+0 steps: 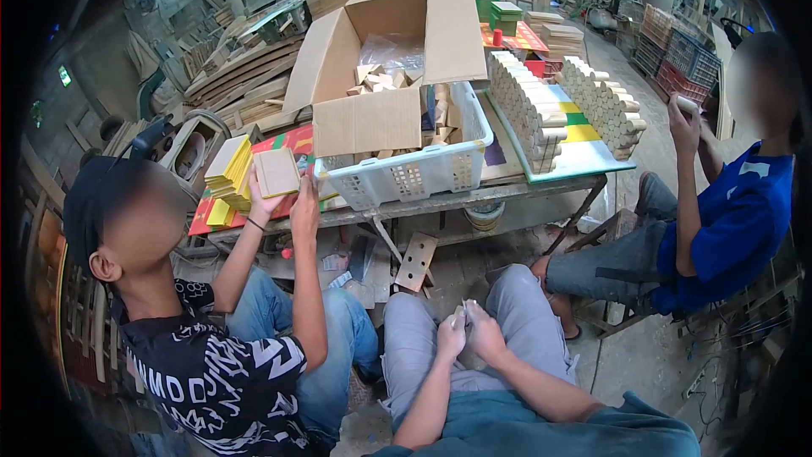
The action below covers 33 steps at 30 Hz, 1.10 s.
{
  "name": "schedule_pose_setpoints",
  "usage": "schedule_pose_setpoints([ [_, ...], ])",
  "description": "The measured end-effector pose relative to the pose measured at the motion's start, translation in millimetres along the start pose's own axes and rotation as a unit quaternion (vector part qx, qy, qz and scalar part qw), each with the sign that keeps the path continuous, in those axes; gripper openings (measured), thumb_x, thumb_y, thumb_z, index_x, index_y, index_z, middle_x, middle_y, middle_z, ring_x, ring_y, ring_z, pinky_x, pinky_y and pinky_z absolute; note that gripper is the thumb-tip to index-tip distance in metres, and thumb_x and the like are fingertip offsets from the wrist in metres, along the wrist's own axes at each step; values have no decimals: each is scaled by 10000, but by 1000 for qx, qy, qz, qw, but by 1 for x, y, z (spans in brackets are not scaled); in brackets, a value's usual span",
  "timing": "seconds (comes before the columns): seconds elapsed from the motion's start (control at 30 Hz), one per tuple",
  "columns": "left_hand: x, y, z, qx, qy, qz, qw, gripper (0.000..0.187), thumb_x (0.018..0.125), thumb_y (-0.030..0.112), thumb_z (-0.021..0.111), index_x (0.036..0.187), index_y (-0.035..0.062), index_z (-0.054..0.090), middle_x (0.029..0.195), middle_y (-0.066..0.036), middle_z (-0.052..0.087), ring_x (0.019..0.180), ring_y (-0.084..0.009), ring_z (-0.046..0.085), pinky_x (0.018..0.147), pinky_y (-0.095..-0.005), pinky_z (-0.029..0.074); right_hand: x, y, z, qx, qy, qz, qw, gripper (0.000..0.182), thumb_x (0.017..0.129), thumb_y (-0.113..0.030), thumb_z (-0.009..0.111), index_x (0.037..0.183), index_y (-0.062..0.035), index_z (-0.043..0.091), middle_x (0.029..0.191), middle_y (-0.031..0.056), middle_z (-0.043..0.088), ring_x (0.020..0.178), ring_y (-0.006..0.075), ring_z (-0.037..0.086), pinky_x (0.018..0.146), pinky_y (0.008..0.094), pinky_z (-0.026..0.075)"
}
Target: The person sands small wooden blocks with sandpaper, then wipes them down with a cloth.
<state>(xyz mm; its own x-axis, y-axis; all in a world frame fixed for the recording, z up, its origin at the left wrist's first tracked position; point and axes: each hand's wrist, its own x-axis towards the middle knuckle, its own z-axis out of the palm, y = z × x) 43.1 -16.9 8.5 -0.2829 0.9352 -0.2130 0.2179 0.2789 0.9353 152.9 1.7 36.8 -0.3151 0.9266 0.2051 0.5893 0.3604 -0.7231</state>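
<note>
Both hands meet over the lap, below the long wooden workbench (474,196). Left hand (452,334) & right hand (484,330) pinch tight on one small pale wooden piece (460,315), mostly hidden betw. the fingers. On the bench: white slotted plastic basket (423,171) w/ open brown cardboard box (381,59) in it. Left of bench, co-worker's hand (264,200) holds a flat square wooden tile (277,172).

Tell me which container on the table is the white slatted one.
The laundry-style plastic basket at the table's front edge: white with slotted walls. The cardboard box behind it is brown, solid-sided, with flaps standing open.
</note>
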Motion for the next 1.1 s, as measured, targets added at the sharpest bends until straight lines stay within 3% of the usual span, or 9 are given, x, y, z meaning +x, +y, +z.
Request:
schedule_pose_setpoints([
  [0.2, 3, -11, 6, -31, 11, -11, 999, 449, 954, 400, 494, 972, -20, 652, 878, -211, 664, 834, -322, 640, 747, -388, 467, 6, -6, -5, -26, 3, 39, 999, 437, 797, 29, 499, 1232, 72, 517, 1246, 283, 531, 1173, 383, 527, 1005, 409, 429],
  [0.4, 4, -13, 3, -101, 13, -55, 993, 395, 965, 348, 512, 1027, -16, 653, 891, -113, 678, 815, -175, 605, 740, -325, 462, 3, -18, -13, 84, 18, 6, 996, 434, 754, 79, 496, 1179, 54, 578, 1172, 280, 571, 1064, 376, 595, 915, 382, 489],
  [0.57, -6, 5, 2, -202, -58, -23, 977, 375, 965, 322, 536, 1097, -16, 630, 957, -56, 665, 848, -129, 588, 753, -270, 457, 10, -20, -28, 114, -16, 110, 987, 466, 773, 26, 484, 1209, -72, 615, 810, 302, 571, 739, 405, 643, 647, 419, 508],
  [0.7, 0, 1, -4, -198, -42, -53, 978, 334, 955, 287, 562, 1117, 2, 622, 922, -29, 648, 797, -96, 564, 707, -256, 457, 3, -14, -16, 78, -2, 97, 992, 482, 765, 38, 500, 1227, -61, 598, 845, 300, 585, 738, 386, 659, 647, 404, 512],
  [0.77, -2, 4, -12, -229, -67, -58, 969, 322, 955, 285, 563, 1112, 12, 625, 896, -10, 631, 758, -77, 544, 662, -244, 446, 4, -15, -13, 89, 113, -92, 985, 507, 758, 64, 510, 1246, -54, 579, 916, 292, 605, 788, 360, 672, 678, 382, 523],
  [0.9, -12, 19, -10, -328, -134, -35, 935, 276, 955, 271, 565, 1081, 37, 637, 796, 45, 564, 637, -31, 463, 535, -207, 383, 20, -33, -44, 103, -34, 142, 984, 512, 752, 105, 519, 1250, -13, 557, 1089, 259, 609, 976, 339, 637, 831, 348, 523],
  [1.0, -11, 24, -13, -317, -125, -43, 939, 256, 954, 259, 567, 1070, 41, 634, 774, 52, 542, 613, -33, 438, 518, -209, 367, 6, -20, -28, 77, 30, 26, 996, 508, 763, 85, 554, 1264, -1, 539, 1110, 253, 607, 958, 342, 647, 822, 345, 528],
  [1.03, -9, 26, -14, -308, -85, -54, 946, 245, 952, 253, 569, 1065, 45, 633, 765, 53, 530, 603, -32, 422, 512, -210, 359, 3, -12, -16, 41, 91, -99, 990, 492, 772, 66, 573, 1260, 4, 539, 1115, 266, 604, 916, 350, 659, 780, 348, 537],
  [1.1, -9, 21, -16, -324, -119, -48, 937, 243, 952, 249, 567, 1067, 45, 632, 768, 49, 531, 604, -33, 423, 509, -210, 356, 7, 5, -1, 116, 56, -13, 992, 483, 773, 71, 568, 1252, 8, 545, 1126, 276, 594, 916, 352, 659, 780, 348, 539],
])
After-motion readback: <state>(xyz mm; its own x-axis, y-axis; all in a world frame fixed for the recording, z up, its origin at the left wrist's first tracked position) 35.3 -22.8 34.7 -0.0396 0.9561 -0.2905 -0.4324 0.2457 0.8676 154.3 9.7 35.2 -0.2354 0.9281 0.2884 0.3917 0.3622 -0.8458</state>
